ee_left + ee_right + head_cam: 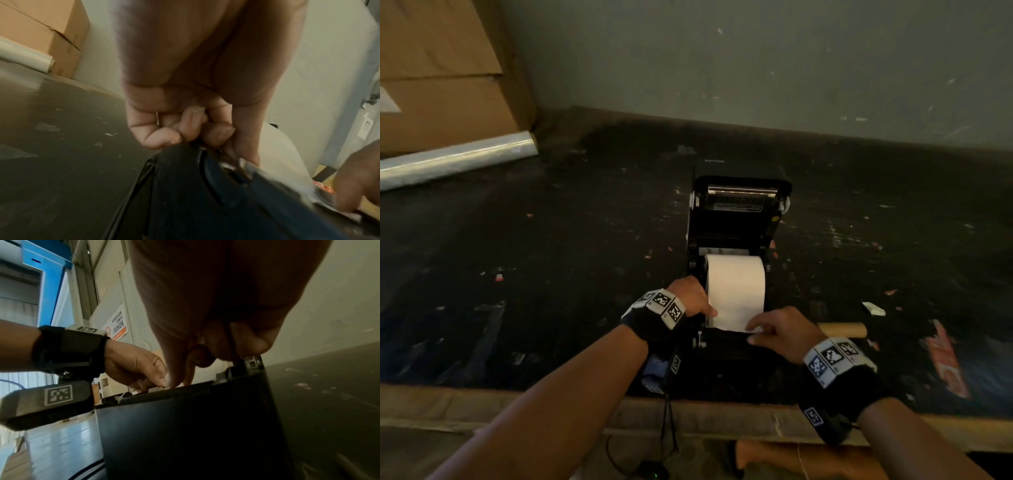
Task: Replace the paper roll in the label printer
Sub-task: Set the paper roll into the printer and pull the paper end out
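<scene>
The black label printer (736,222) stands on the dark table with its lid raised. A white paper roll (734,277) sits in its bay, and its loose end (732,318) is drawn forward over the front edge. My left hand (710,312) pinches the left edge of that paper end; in the left wrist view the other fingers (170,129) are curled over the printer's side. My right hand (751,334) pinches the paper's right front corner. In the right wrist view both hands meet on top of the printer body (185,426).
A bare cardboard core (842,329) lies just right of the printer. A white scrap (873,308) and a red-and-white packet (945,359) lie further right. Cardboard boxes (441,68) and a roll of clear film (455,157) stand back left. The table's front edge (722,421) is close.
</scene>
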A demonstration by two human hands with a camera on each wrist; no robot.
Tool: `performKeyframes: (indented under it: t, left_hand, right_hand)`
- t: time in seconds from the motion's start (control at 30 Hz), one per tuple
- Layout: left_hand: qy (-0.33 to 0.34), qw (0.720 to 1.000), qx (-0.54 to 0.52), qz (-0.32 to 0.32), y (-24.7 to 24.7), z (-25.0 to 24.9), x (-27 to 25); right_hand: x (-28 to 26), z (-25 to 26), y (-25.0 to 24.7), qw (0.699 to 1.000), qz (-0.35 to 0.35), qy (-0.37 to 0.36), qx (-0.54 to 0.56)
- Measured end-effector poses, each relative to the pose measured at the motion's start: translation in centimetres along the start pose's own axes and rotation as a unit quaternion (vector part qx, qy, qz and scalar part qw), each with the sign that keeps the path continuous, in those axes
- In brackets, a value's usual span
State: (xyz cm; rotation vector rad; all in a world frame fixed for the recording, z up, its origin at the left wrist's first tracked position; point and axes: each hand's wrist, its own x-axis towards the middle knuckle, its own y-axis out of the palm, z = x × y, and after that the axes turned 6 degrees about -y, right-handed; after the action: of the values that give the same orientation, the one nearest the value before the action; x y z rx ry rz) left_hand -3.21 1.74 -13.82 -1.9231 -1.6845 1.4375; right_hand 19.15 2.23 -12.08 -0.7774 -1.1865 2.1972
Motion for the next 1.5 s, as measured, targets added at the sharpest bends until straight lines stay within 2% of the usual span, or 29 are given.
performKeyframes:
  t: [0.27, 0.43, 0.67, 0.73, 0.83, 0.9, 0.93, 1.0, 1.07, 1.17, 1.27, 1.4, 1.5]
  left_hand:
    - [-0.009, 0.999, -0.042, -0.028, 0.5, -0.1, -1.4]
    - [-0.047, 0.997, -0.02, -0.055, 0.6, -0.9, -2.1]
    - [-0.114, 0.987, -0.011, -0.111, 1.3, -2.0, -3.3]
    - [-0.122, 0.983, -0.025, -0.137, 1.9, -2.0, -3.9]
    - [-0.092, 0.974, -0.019, -0.206, 2.7, -1.9, -5.4]
    - [-0.043, 0.965, -0.009, -0.258, 3.4, -2.0, -6.6]
    - [-0.005, 0.966, 0.01, -0.257, 3.8, -2.0, -7.0]
    - [0.061, 0.973, 0.073, -0.21, 4.4, -1.9, -7.6]
    - [0.083, 0.974, 0.114, -0.176, 4.8, -1.6, -7.7]
    - [0.098, 0.964, 0.178, -0.171, 4.8, -1.7, -7.3]
    - [0.127, 0.941, 0.269, -0.164, 4.4, -2.3, -6.9]
    - [0.187, 0.895, 0.372, -0.16, 4.1, -2.8, -6.9]
    - [0.204, 0.873, 0.411, -0.163, 4.1, -2.8, -6.9]
  right_hand:
    - [0.6, 0.2, 0.7, 0.997, -0.039, 0.003, -0.061]
    - [0.5, 0.8, 0.2, 0.994, 0.001, -0.02, -0.11]
    - [0.2, 2.4, 0.2, 0.958, 0.029, -0.086, -0.272]
    - [0.0, 2.3, 0.4, 0.953, 0.028, -0.094, -0.287]
    - [-0.1, 2.2, 0.4, 0.956, 0.029, -0.09, -0.278]
    - [0.0, 2.0, 0.3, 0.961, 0.026, -0.086, -0.261]
    - [0.0, 1.9, 0.2, 0.965, 0.024, -0.084, -0.249]
    - [0.0, 1.7, 0.0, 0.974, 0.017, -0.082, -0.212]
    - [-0.3, 1.5, -0.3, 0.982, 0.008, -0.084, -0.172]
    - [-0.6, 1.0, -0.6, 0.987, 0.001, -0.085, -0.134]
    - [-0.5, 0.9, -0.5, 0.99, -0.003, -0.083, -0.117]
    - [-0.4, 0.9, -0.5, 0.992, -0.004, -0.076, -0.103]
    - [-0.5, 0.9, -0.7, 0.992, -0.003, -0.074, -0.102]
